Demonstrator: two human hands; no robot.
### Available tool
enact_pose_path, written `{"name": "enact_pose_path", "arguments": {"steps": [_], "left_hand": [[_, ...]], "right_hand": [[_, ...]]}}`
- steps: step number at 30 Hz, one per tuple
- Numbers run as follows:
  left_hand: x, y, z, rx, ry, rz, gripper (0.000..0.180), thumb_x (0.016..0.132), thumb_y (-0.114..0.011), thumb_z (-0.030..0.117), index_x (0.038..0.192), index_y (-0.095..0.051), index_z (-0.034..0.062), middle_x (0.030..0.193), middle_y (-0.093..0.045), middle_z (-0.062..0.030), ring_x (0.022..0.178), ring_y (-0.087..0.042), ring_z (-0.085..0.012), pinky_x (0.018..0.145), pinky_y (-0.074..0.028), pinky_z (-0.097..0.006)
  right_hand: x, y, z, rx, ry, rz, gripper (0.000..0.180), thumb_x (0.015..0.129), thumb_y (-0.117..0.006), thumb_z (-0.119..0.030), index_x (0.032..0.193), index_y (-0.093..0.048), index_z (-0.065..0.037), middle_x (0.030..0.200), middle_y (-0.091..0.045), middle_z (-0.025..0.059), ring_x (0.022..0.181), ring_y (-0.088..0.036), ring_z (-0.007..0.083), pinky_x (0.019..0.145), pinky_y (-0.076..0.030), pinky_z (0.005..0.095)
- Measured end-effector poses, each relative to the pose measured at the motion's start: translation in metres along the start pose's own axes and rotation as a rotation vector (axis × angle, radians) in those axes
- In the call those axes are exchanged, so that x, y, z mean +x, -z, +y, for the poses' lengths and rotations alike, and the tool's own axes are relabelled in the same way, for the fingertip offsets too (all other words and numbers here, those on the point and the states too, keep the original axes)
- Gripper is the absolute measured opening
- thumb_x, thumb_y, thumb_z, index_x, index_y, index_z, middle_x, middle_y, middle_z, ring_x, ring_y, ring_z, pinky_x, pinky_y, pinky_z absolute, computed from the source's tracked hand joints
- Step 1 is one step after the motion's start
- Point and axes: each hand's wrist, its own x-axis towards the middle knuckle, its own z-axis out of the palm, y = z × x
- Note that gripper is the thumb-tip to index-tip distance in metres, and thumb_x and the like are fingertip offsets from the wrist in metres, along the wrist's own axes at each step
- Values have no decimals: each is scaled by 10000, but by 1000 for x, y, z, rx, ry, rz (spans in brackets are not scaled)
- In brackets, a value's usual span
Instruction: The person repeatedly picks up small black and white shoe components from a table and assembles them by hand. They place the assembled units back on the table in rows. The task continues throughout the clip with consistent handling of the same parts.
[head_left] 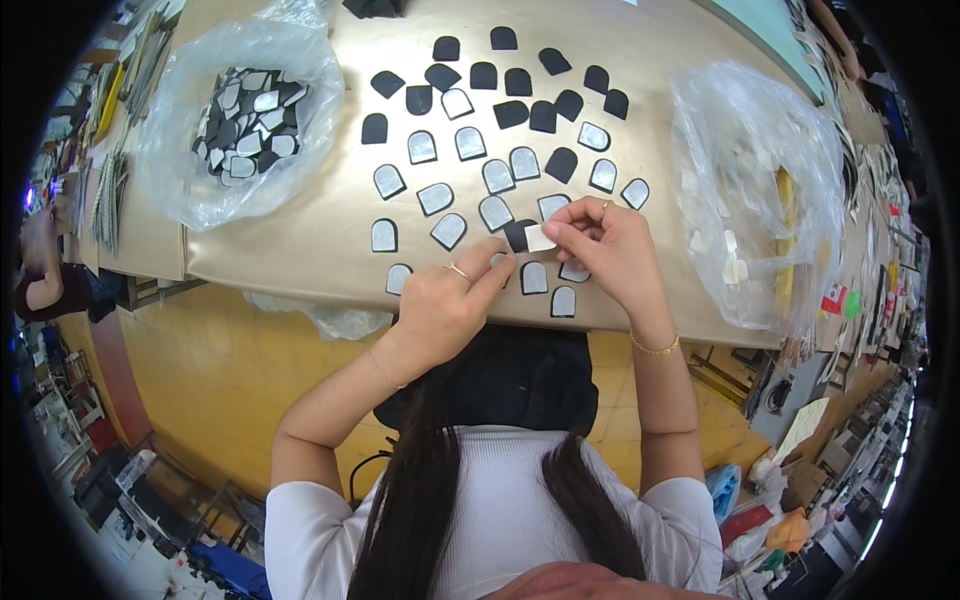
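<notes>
My right hand (pixel 603 243) pinches a small white rounded piece (pixel 540 238) between thumb and forefinger. The white piece overlaps the right side of a black arch-shaped patch (pixel 515 235). My left hand (pixel 447 302) is open; two of its fingertips are apart at the lower left edge of that patch, and its other fingers are partly hidden. Around both hands lie loose arch-shaped patches, some with a pale grey face inside a black border, such as this grey-faced patch (pixel 534 278). Farther back, most are plain black, like this black patch (pixel 483 76).
A clear plastic bag (pixel 175 150) heaped with black and grey patches stands open at the left. At the right, another clear bag (pixel 740 130) holds white scraps. Both rest on the tan-covered table (pixel 290 235). Long strips (pixel 110 205) lie at the far left.
</notes>
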Motion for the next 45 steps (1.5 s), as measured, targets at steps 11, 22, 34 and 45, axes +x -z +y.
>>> {"name": "enact_pose_path", "arguments": {"steps": [11, 22, 34, 45], "left_hand": [[-3, -2, 4, 71, 56, -98, 340, 812, -638, 92, 1144, -677, 35, 1121, -619, -75, 591, -643, -157, 508, -506, -300], [-3, -1, 5, 41, 98, -107, 392, 756, -673, 13, 1141, -707, 74, 1100, -657, -34, 571, -625, -193, 491, -489, -315], [3, 3, 10, 118, 71, -200, 402, 787, -674, 32, 1185, -703, 71, 1246, -674, -73, 637, -676, -173, 511, -515, -292], [6, 3, 9, 157, 17, -245, 437, 793, -653, 45, 1227, -696, 70, 1276, -666, -96, 626, -677, -151, 496, -513, -285]], "right_hand": [[14, -13, -19, -284, 0, -42, 170, 881, -741, -121, 894, -729, 48, 692, -714, 105, 588, -696, 139, 584, -532, 259], [17, -14, -13, -408, 65, -63, 193, 900, -749, -162, 936, -734, 27, 709, -720, 59, 601, -683, 87, 572, -521, 236], [0, -31, 6, -876, 480, 291, 201, 841, -771, -250, 928, -625, -143, 910, -540, 35, 898, -529, 245, 818, -342, 418], [3, -25, 19, -808, 573, 330, 173, 829, -770, -202, 991, -722, -170, 963, -554, 4, 940, -513, 220, 855, -309, 417]]}}
